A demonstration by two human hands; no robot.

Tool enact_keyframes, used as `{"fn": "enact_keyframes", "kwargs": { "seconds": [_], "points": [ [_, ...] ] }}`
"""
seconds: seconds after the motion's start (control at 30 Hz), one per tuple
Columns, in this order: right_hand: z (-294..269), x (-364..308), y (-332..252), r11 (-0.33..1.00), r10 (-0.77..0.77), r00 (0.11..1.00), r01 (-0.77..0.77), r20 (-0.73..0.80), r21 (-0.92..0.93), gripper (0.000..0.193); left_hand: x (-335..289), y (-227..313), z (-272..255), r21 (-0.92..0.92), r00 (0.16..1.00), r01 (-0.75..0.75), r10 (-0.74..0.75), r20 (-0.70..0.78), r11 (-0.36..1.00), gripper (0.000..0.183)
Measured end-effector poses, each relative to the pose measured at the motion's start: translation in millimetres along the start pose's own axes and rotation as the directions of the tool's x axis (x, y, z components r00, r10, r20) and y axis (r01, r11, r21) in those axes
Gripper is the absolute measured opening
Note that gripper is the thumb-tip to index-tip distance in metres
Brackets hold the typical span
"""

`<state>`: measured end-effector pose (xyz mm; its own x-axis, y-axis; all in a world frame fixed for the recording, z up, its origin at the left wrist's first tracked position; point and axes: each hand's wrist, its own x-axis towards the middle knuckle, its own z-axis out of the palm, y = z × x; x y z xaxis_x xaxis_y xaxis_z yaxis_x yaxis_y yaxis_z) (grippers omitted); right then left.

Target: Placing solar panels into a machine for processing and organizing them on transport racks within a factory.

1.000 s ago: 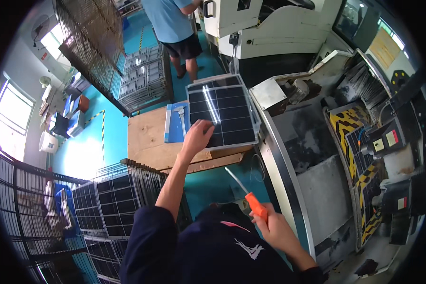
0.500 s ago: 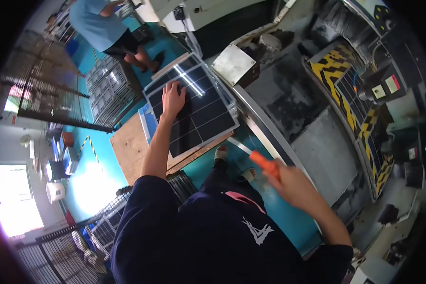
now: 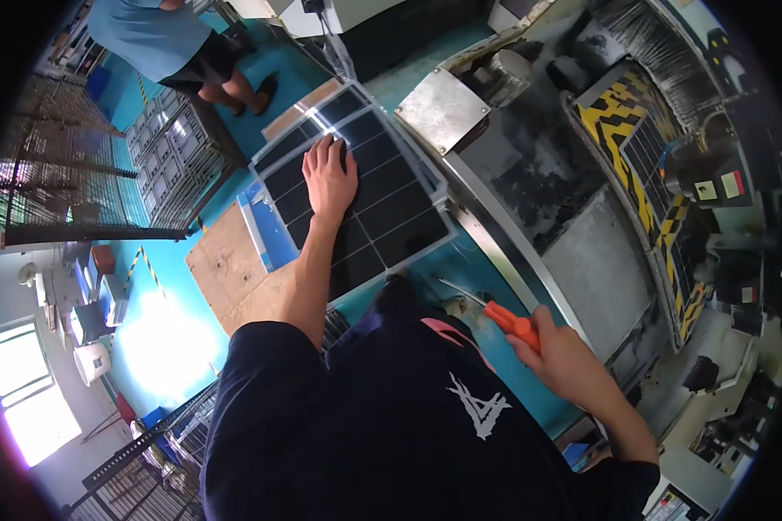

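My left hand point(image 3: 330, 182) lies flat on a dark solar panel point(image 3: 391, 221) with pale grid lines, its fingers stretched toward the far edge. The panel rests on a wooden board, and clear film seems to stick out along its right edge. To the right of the panel's near corner, my right hand point(image 3: 560, 356) is closed round the orange handle of a knife point(image 3: 511, 326). The thin, pointed metal blade aims up and left, apart from the panel. Glare covers a strip of the panel beyond my left fingers.
A plywood board point(image 3: 226, 265) and a blue-and-white piece point(image 3: 268, 230) lie left of the panel. A machine bed with a metal rail point(image 3: 517, 260) runs along the right. A person in a blue shirt point(image 3: 152, 39) stands far left, beside stacked grey frames point(image 3: 169, 148).
The view has shifted. My right hand has drawn the knife a little down and right, farther from the panel's near edge. My left hand stays flat on the panel.
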<state>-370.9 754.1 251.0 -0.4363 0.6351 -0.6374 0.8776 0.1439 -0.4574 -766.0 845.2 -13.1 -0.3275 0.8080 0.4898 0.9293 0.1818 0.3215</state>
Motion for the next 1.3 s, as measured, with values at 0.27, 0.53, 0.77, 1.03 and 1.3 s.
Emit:
{"fn": "enact_keyframes", "kwargs": {
  "seconds": [0.27, 0.53, 0.77, 1.03, 1.3],
  "points": [
    [16.4, 27.5, -9.8, 0.993, -0.114, 0.971, 0.119, -0.208, 0.012, 0.036, 3.7, -1.1, -1.3, -0.013, 0.999, 0.011, -0.011, -0.044, 1.0, 0.035],
    [30.5, 37.5, 9.8, 0.952, -0.281, 0.95, 0.294, -0.135, 0.086, 0.041, 8.0, -13.5, -2.7, 0.001, 0.996, -0.089, 0.089, 0.013, 0.996, 0.032],
    [55.5, 34.7, 16.4, 0.96, -0.274, 0.949, 0.281, -0.156, 0.021, 0.045, 4.5, -1.4, 10.1, 0.051, 0.998, -0.018, 0.015, 0.061, 0.999, 0.034],
    [50.8, 14.6, 21.8, 0.965, -0.217, 0.96, 0.239, -0.179, 0.112, 0.047, -1.0, -4.3, 7.4, 0.098, 0.998, -0.03, 0.025, 0.055, 0.995, 0.034],
    [63.8, 12.0, 37.0, 0.883, -0.312, 0.926, 0.366, -0.212, 0.295, 0.043, 2.0, -2.2, 12.5, 0.102, 0.997, -0.065, 0.06, 0.051, 0.993, 0.034]
  ]
}}
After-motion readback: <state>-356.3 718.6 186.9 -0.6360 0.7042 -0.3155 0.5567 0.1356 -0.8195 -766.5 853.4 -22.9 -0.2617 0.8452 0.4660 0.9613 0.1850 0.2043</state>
